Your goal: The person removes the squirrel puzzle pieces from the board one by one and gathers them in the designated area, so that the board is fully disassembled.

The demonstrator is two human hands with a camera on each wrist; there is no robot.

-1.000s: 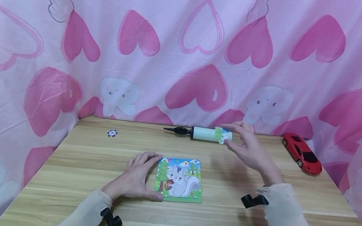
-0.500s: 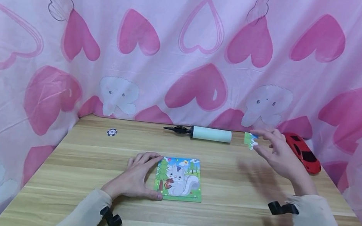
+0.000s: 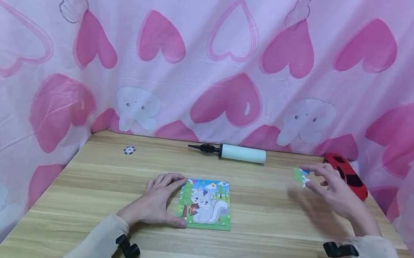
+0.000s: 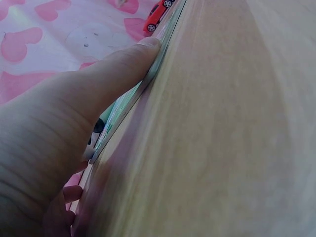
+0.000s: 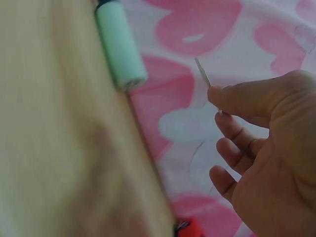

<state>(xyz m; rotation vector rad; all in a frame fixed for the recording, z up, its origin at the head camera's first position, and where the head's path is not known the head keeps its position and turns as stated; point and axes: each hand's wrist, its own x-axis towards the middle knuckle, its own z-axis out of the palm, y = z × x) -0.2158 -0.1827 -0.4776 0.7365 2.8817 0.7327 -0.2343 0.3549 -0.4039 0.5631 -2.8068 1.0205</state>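
A square jigsaw puzzle (image 3: 208, 205) with a grey-white squirrel holding an acorn lies flat on the wooden table. My left hand (image 3: 156, 199) holds it at its left side, thumb at the lower left corner and index finger at the upper left. Seen in the left wrist view, the thumb (image 4: 131, 61) lies along the puzzle's thin edge. Over the right part of the table, my right hand (image 3: 335, 195) pinches a small green, white and blue puzzle piece (image 3: 300, 177) between thumb and fingertips. The right wrist view shows this piece (image 5: 201, 71) edge-on, raised above the tabletop.
A pale green hand pump (image 3: 243, 154) with a black nozzle lies along the table's back edge. Behind my right hand sits a red toy car (image 3: 355, 184), partly covered. A poker chip (image 3: 129, 150) lies at the back left. A pink heart-patterned curtain (image 3: 220, 95) hangs behind the table.
My right hand has carried the puzzle piece from in front of the pump to the right and a little lower, close to the toy car. My left hand and the puzzle have stayed put.
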